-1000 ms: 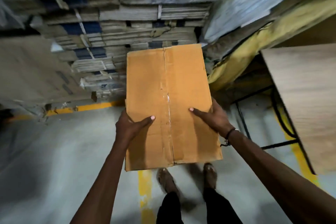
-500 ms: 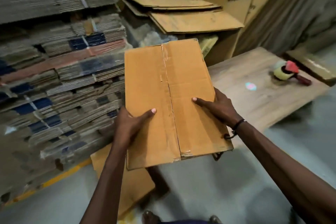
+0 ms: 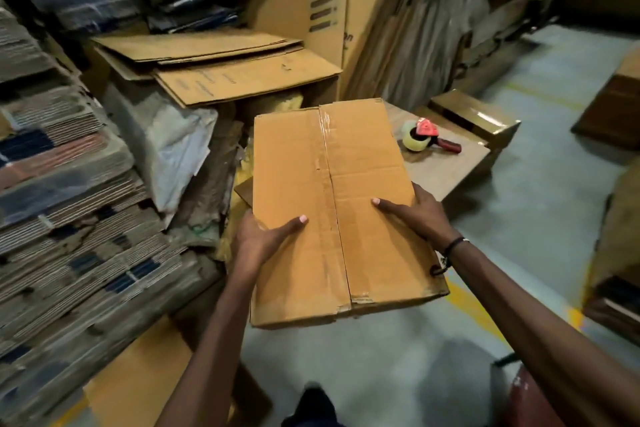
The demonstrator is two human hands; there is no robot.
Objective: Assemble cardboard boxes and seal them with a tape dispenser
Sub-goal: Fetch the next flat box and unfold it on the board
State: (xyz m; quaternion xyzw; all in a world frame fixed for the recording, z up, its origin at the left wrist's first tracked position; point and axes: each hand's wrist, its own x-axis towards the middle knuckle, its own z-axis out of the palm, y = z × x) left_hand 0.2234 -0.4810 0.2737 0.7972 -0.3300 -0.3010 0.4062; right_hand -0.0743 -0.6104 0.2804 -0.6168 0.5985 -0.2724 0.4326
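Note:
I carry a closed brown cardboard box (image 3: 367,191) in front of me, its top seam sealed with clear tape. My left hand (image 3: 263,239) grips its left side, thumb lying across the top. On the right edge my right hand (image 3: 419,215) holds it the same way, thumb on top and fingers hidden beneath. A tape dispenser (image 3: 427,136) with a red head and a roll of clear tape lies on the low wooden table (image 3: 446,170), beyond the box's far right corner.
Tall stacks of flattened cardboard (image 3: 65,218) fill the left. Flat sheets (image 3: 225,76) lie on an open carton behind the box, large cartons (image 3: 311,0) stand at the back. A small sealed box (image 3: 474,114) sits beyond the table. Grey floor (image 3: 540,191) lies to the right.
My view has swung right while I carry the box. The table and tape dispenser came into view and now sit close behind the box. My grip has not changed.

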